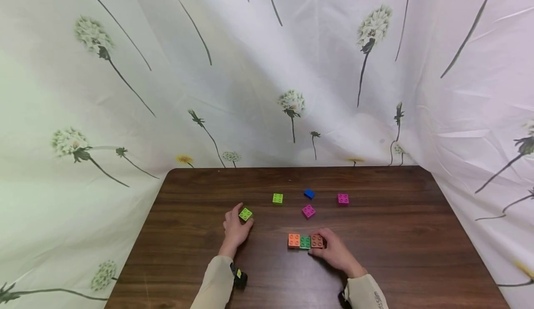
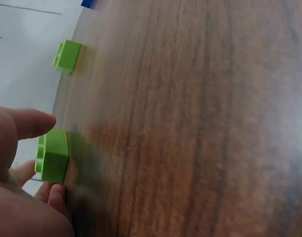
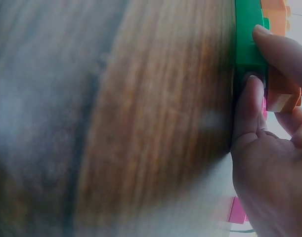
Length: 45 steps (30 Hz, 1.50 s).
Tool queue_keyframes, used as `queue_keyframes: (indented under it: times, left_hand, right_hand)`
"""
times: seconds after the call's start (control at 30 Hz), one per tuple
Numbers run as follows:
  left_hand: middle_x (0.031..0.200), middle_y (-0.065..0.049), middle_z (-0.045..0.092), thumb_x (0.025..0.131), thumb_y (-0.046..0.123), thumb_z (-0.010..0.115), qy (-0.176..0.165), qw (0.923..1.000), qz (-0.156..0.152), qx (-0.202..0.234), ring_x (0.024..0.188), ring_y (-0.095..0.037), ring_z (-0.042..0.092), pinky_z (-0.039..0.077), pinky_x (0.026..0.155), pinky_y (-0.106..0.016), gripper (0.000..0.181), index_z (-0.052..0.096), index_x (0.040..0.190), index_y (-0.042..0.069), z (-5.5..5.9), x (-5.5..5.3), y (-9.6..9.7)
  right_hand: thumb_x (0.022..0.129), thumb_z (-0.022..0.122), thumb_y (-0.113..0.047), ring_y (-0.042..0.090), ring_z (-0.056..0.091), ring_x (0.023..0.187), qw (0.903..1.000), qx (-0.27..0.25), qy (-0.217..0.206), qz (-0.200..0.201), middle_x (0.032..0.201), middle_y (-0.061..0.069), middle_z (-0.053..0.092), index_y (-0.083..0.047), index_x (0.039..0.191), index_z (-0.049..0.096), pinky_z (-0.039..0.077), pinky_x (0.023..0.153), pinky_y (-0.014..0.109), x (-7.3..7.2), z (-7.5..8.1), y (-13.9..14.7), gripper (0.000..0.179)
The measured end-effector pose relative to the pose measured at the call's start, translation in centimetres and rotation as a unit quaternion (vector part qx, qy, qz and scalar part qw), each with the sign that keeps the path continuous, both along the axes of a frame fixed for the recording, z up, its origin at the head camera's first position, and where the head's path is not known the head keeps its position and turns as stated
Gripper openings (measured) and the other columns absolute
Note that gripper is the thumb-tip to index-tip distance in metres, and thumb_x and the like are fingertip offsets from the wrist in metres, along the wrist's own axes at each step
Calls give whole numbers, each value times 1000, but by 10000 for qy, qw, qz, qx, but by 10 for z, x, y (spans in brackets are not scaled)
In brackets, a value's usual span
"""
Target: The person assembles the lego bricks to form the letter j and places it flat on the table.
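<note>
In the head view my left hand [image 1: 235, 229] is spread around a lime green brick [image 1: 245, 214] on the table. Seen from the left wrist, the thumb [image 2: 37, 122] lies beside one side of this brick [image 2: 55, 155], with fingertips at its opposite side. My right hand [image 1: 335, 253] grips the right end of a joined row of bricks. An orange brick [image 1: 294, 240] and a brown brick [image 1: 317, 241] sit on a longer green brick [image 1: 305, 242], whose studs show between them. In the right wrist view, fingertips press the side and end of the green brick [image 3: 248, 39].
Beyond the hands lie another lime green brick [image 1: 277, 198], a blue brick [image 1: 309, 193] and two magenta bricks, one nearer [image 1: 308, 211] and one to the right [image 1: 343, 199]. The dark wooden table [image 1: 396, 216] meets a floral curtain [image 1: 258, 114] at its far edge.
</note>
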State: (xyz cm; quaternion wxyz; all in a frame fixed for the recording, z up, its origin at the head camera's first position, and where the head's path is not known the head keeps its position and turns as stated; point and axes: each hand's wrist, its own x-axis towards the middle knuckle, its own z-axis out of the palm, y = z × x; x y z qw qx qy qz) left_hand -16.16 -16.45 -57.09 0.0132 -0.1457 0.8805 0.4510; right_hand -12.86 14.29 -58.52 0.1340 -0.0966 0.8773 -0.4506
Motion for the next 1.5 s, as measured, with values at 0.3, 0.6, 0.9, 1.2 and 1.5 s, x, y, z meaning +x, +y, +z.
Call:
queue_keyframes:
  times: [0.3, 0.6, 0.9, 1.2, 1.5]
  left_hand:
    - [137, -24, 31, 88, 16, 65, -141, 9998, -69, -109, 117, -43, 29, 25, 94, -57, 55, 44, 137, 6, 2, 0, 3]
    - [136, -23, 32, 86, 16, 69, -145, 9995, -31, -272, 118, -42, 29, 25, 93, -58, 50, 52, 132, 8, -1, 0, 7]
    - [133, -19, 34, 84, 15, 72, -163, 9979, -186, -592, 118, -41, 30, 26, 90, -56, 39, 61, 121, 9, -6, 4, 7]
    - [133, -17, 36, 85, 17, 72, -75, 9978, -218, -617, 116, -39, 31, 28, 87, -52, 37, 62, 120, 10, -9, 6, 6]
    - [130, -16, 37, 83, 14, 73, 129, 9977, -119, -657, 113, -38, 33, 28, 84, -51, 35, 63, 116, 8, -8, 10, 8]
  right_hand:
    - [76, 80, -24, 14, 53, 95, 10000, -41, -12, -5, 107, 2, 60, -16, 110, 65, 43, 84, 33, 0, 1, -1, 38]
    - [76, 80, -23, 14, 54, 93, 9999, -43, 92, 39, 106, 2, 61, -15, 110, 65, 43, 82, 31, 2, 1, 1, 37]
    - [77, 80, -23, 15, 53, 95, 9999, -81, -53, -30, 108, 2, 60, -17, 110, 65, 42, 84, 34, 1, -1, 0, 37]
    - [76, 80, -23, 13, 54, 94, 9998, -78, 186, 30, 106, 1, 61, -16, 109, 66, 42, 81, 29, 3, -1, 0, 36]
    - [76, 81, -24, 13, 54, 95, 10000, -29, 38, 5, 107, 1, 61, -18, 109, 65, 43, 82, 30, 1, -1, -1, 37]
